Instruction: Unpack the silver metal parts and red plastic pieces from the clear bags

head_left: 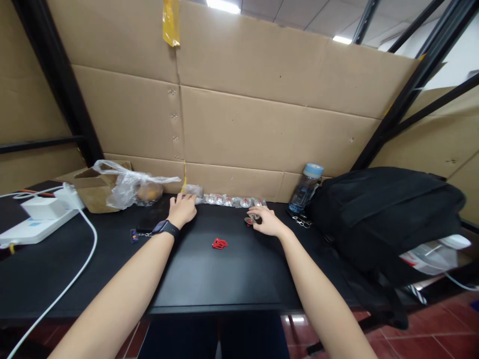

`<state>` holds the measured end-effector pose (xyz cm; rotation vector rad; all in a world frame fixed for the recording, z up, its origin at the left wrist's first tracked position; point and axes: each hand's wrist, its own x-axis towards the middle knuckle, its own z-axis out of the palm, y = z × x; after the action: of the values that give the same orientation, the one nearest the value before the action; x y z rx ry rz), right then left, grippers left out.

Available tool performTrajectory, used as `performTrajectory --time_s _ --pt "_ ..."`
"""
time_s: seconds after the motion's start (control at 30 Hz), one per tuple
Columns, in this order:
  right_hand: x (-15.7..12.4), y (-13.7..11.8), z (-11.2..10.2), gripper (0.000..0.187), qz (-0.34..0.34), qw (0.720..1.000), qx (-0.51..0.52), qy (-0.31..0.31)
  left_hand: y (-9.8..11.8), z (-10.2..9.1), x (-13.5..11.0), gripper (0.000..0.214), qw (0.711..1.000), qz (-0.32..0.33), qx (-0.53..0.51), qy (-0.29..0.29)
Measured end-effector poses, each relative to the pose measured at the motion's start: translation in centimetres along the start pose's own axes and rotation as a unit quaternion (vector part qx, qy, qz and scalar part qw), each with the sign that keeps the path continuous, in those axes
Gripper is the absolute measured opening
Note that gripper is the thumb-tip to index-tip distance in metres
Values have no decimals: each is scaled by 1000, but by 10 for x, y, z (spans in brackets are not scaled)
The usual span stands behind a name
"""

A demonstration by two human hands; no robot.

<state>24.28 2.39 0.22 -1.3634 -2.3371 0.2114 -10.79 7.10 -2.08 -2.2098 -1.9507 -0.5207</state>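
My left hand (182, 209), with a dark watch on the wrist, reaches to the back of the black table (224, 279). Its fingers are spread and bent beside a clear plastic packet (193, 190); whether they touch it is hard to tell. Farther right, my right hand (266, 221) has its thumb and fingers around a small round silver piece with red on it (249, 220). Similar round pieces in clear wrappers (228, 200) line the foot of the cardboard wall. A small bundle of red cord loops (219, 243) lies on the table between my forearms.
Left stand a white power strip (41, 227) with cables, a cardboard box (95, 192) and a clear plastic bag (130, 189). A dark flat object (151, 218) lies by my left wrist. Right are a water bottle (305, 189), keys (301, 222) and a black backpack (381, 219).
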Motion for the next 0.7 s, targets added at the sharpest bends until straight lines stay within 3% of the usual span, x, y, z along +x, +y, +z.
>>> performTrajectory --time_s 0.17,0.37,0.47,0.57,0.63,0.7 --pt "-2 -5 1 56 16 998 -36 -50 -1 5 2 43 998 14 -9 -63" --pt "1 -9 0 39 16 999 -33 -34 -2 7 4 43 995 16 -3 -94" --pt "2 -9 0 16 31 999 -33 -2 -1 1 2 45 997 18 8 -72" --pt "3 -9 -1 11 15 999 17 41 3 -10 2 45 1000 25 -6 -3" --pt "4 -11 -1 11 -3 994 89 69 13 -16 2 37 994 50 -88 48" --pt "6 -15 0 16 -1 977 198 80 28 -20 2 30 964 103 -240 51"
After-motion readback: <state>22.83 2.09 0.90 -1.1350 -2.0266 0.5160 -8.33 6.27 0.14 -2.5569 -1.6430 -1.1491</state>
